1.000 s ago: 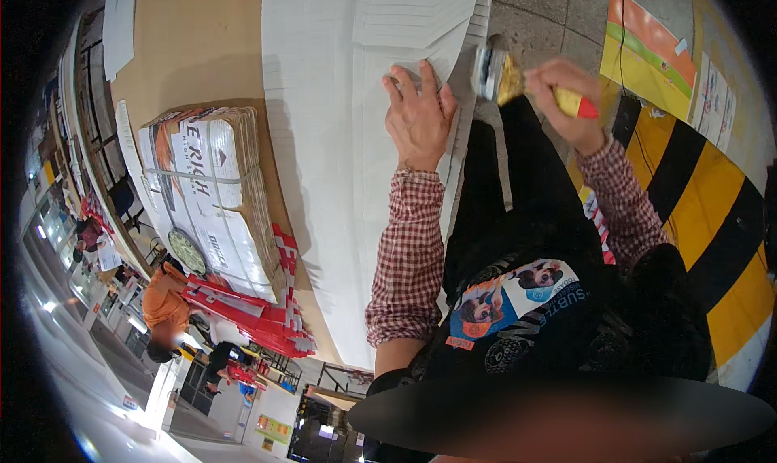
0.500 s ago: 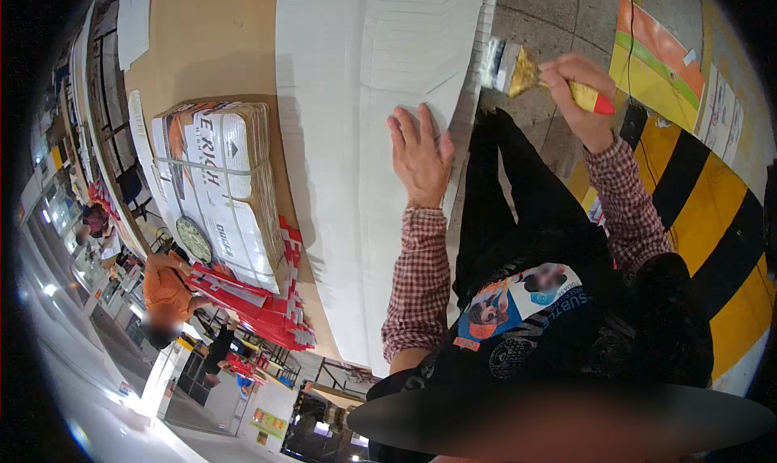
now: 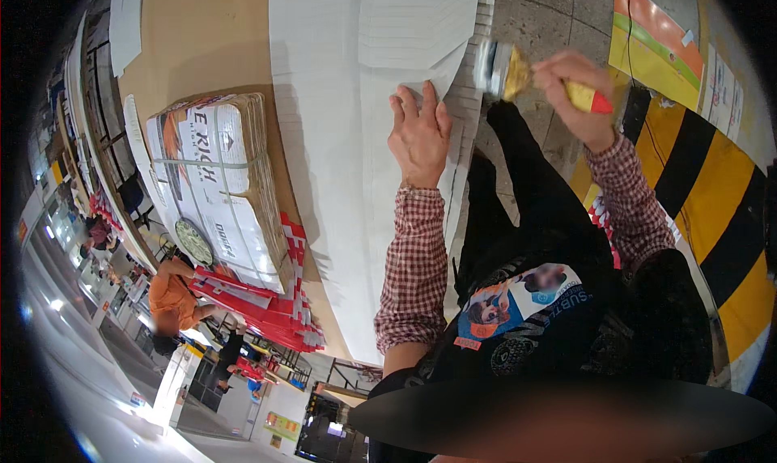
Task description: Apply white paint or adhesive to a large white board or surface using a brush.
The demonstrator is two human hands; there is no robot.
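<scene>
Long white paper sheets (image 3: 320,163), overlapping and faintly lined, lie along the work table. My left hand (image 3: 420,143) rests palm down on them, fingers stretched out. By its fingertips, a corner (image 3: 450,65) of the top sheet is creased and turned up. In my right hand (image 3: 573,95) is a wide paintbrush (image 3: 518,73) with a yellow, red-tipped handle. Its pale bristles point left, at the stack's right edge; whether they touch the paper I cannot tell.
On brown board (image 3: 210,34) left of the sheets sits a strapped bundle of printed sacks (image 3: 214,172). Red-and-white strips (image 3: 259,305) lie at its near end. A person in orange (image 3: 171,297) is beyond. Right are a yellow-black striped surface (image 3: 688,196) and a cable (image 3: 631,50).
The top sheet's corner beside my left fingers has lifted and creased. My right hand still holds the brush, which sits slightly farther left. The whole view has shifted a little.
</scene>
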